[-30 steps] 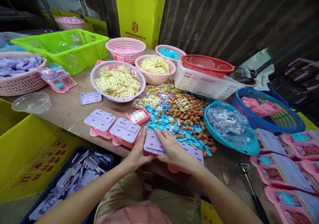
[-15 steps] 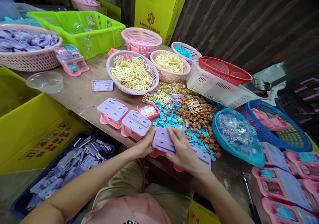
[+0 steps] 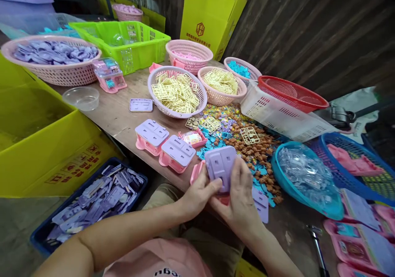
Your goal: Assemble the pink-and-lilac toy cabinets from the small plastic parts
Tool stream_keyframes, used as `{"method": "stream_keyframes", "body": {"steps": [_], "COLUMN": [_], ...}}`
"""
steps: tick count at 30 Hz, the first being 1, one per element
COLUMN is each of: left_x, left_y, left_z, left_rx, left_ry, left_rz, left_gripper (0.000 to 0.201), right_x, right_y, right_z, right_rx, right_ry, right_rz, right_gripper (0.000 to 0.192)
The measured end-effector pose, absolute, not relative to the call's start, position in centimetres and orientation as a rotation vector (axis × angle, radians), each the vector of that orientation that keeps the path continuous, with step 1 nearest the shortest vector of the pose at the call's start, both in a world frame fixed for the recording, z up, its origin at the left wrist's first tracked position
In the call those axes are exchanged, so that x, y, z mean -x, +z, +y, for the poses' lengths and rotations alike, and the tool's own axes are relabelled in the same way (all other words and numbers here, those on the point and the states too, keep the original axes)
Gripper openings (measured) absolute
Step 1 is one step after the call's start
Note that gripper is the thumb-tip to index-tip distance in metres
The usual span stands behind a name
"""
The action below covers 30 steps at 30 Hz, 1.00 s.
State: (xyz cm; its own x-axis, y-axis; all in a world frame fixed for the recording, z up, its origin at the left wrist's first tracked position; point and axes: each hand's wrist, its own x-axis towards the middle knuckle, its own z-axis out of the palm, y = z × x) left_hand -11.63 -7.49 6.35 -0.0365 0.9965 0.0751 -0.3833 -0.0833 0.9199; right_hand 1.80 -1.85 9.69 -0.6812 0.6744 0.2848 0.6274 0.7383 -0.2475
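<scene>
Both hands grip a pink toy case with a purple panel (image 3: 221, 167) on its face, tilted up above the table's front edge. My left hand (image 3: 197, 195) holds its left side, thumb on the lower part of the panel. Along the right side lie the fingers of my right hand (image 3: 242, 197); its palm side is hidden. To the left stand two similar cases, a nearer one (image 3: 177, 153) and a farther one (image 3: 152, 134), both purple side up. Another purple panel (image 3: 261, 205) lies by my right wrist. A small pink tray (image 3: 199, 138) with a wrapped packet sits behind.
Brown pieces (image 3: 261, 147) and blue pieces (image 3: 212, 139) are heaped behind my hands. Beyond stands a lavender basket (image 3: 150, 90) of cream frames. A teal basket (image 3: 335, 207) of clear parts, a hammer (image 3: 317, 244) and finished-looking pink cases (image 3: 354, 244) are at right; a blue crate (image 3: 40, 238) of purple panels is below left.
My hands have raised the case and tipped its purple face upright toward me. My left thumb now presses on the panel. The view has swung slightly left.
</scene>
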Motion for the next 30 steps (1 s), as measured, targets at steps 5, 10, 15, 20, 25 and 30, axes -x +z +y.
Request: {"method": "stream_keyframes", "body": {"steps": [5,10,15,20,25,30], "left_x": [15.0,16.7,16.4,15.6,15.6,15.9], "left_y": [7.7,8.5,6.2,1.4,-0.7,-1.2], "left_z": [-5.1,-3.0,-3.5,-5.1,-4.9,-4.5], "left_rx": [-0.914,-1.140,-1.542,-1.658,-1.494,-1.519], "left_ry": [1.054,0.757,1.166,1.081,1.132,1.134], "left_rz": [0.736,0.788,1.240,1.292,1.306,1.300], "left_gripper": [0.057,0.045,0.082,0.121,0.117,0.107], "right_x": [-3.8,-3.8,-3.3,-2.4,-1.3,-0.9], "right_y": [12.5,12.8,8.6,5.4,5.6,6.2], "right_z": [-0.7,1.5,2.6,3.3,3.3,2.3], "right_rx": [0.668,0.482,0.873,0.858,0.797,0.864], "right_ry": [0.073,0.256,0.145,0.179,0.243,0.150], "right_rz": [-2.860,-3.068,-2.899,-2.943,-3.005,-3.022], "right_gripper": [0.083,0.080,0.081,0.086,0.088,0.085]}}
